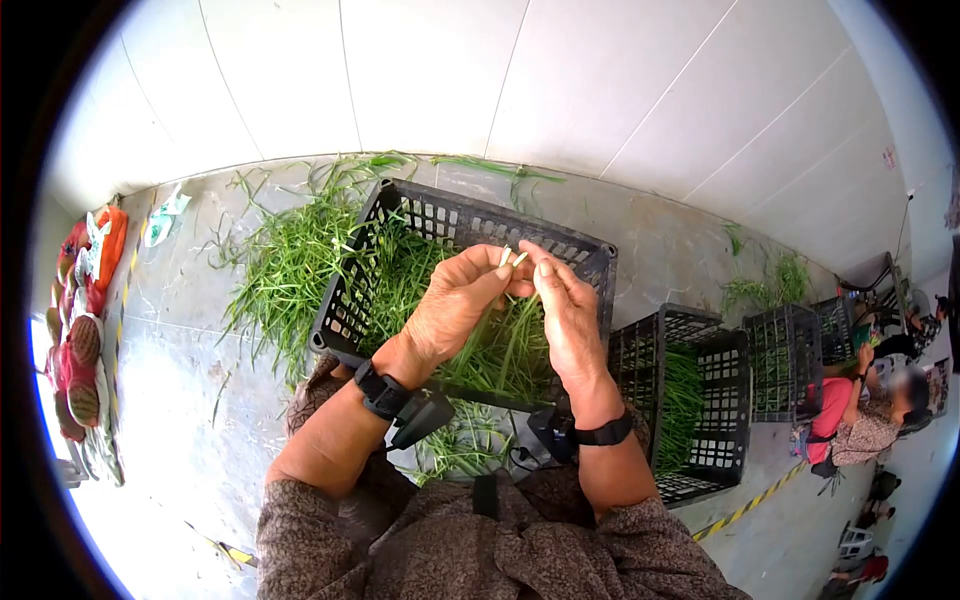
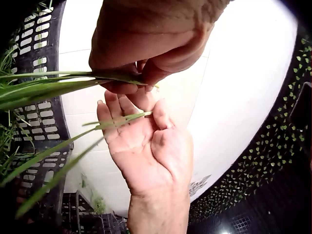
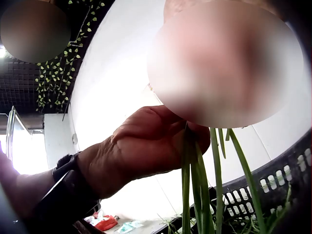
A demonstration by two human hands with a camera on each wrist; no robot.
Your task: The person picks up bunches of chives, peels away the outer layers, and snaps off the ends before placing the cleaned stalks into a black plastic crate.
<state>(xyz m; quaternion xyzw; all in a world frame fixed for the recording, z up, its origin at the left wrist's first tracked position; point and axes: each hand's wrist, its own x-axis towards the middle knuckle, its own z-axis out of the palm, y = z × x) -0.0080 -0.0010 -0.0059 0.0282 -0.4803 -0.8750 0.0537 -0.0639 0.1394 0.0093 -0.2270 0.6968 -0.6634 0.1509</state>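
Over a black plastic crate [image 1: 455, 215], both hands meet with their fingertips close together. My left hand [image 1: 445, 300] pinches a small bunch of garlic chives [image 2: 53, 87] near the pale ends, the long flat leaves hanging down. My right hand [image 1: 568, 318] faces it, palm turned up in the left wrist view, with a thin chive stalk [image 2: 131, 117] pinched by the thumb against the fingers. Beneath them, loose chives [image 1: 410, 265] lie in the crate. In the right wrist view a blur covers most of the right hand, while the left hand [image 3: 146, 146] shows with leaves below it.
A heap of chives [image 1: 285, 280] spreads on the floor left of the crate. To the right stand more black crates [image 1: 700, 345], one with chives lined up inside. Red and orange bags [image 1: 85, 330] lie far left. Another person [image 1: 875, 420] sits at the right by a white wall [image 1: 620, 90].
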